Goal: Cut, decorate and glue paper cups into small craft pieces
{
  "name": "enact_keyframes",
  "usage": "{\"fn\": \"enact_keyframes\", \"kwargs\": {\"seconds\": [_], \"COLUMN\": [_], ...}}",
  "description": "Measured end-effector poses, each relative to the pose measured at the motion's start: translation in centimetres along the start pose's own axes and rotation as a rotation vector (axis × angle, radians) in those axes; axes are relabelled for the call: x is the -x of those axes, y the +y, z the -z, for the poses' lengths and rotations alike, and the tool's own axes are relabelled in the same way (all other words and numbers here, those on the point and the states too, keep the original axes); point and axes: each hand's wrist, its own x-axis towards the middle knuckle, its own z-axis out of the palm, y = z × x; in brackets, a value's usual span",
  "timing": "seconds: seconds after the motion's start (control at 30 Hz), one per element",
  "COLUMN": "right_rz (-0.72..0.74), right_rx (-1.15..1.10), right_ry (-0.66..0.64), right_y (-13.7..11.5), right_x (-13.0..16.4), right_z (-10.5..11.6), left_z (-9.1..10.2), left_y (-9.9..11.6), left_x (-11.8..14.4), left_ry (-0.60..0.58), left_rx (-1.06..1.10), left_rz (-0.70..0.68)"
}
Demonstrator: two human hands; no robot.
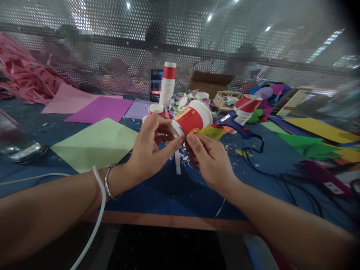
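- Paper cup (192,119): red and white, held on its side above the blue surface (168,187), rim pointing away and to the right, base towards the person.
- Left hand (150,148): closed on the cup's base end, fingers curled over the top and thumb stretched towards the base rim; a metal bangle (108,185) sits on the wrist.
- Right hand (209,159): closed beneath the cup near its base, thumb tip pressed up against the lower edge; what its curled fingers may enclose is hidden.
- Risk, crushing: both grips bear on the thin wall at one end; too firm a pinch would likely dent or crease it.
- Risk, slipping: the cup is held only at its base, so the heavier rim end could tip down and drop among the paper scraps (184,157).
- Glue gun (234,123): lies just beyond the hands on the surface, its black cord (261,157) trailing near the right forearm; a snagged cord could drag the gun, and the nozzle may be hot.
- White cable (98,210): crosses the left forearm; it could catch and pull during a wide movement.
- Cup stack (168,84): upright behind, well apart; a far reach might topple it.
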Motion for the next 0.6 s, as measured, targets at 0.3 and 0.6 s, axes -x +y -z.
{"fn": "enact_keyframes", "kwargs": {"seconds": [0.3, 0.6], "right_rz": [-0.014, -0.015], "right_rx": [-0.030, -0.026], "right_ry": [0.004, 0.001], "right_y": [0.05, -0.22], "right_x": [0.00, 0.02], "right_z": [-0.02, 0.04], "left_z": [0.13, -0.18], "left_y": [-0.43, 0.27], "left_x": [0.25, 0.23], "left_ry": [0.015, 0.055], "left_rx": [-0.091, -0.084], "left_rz": [-0.045, -0.053]}}
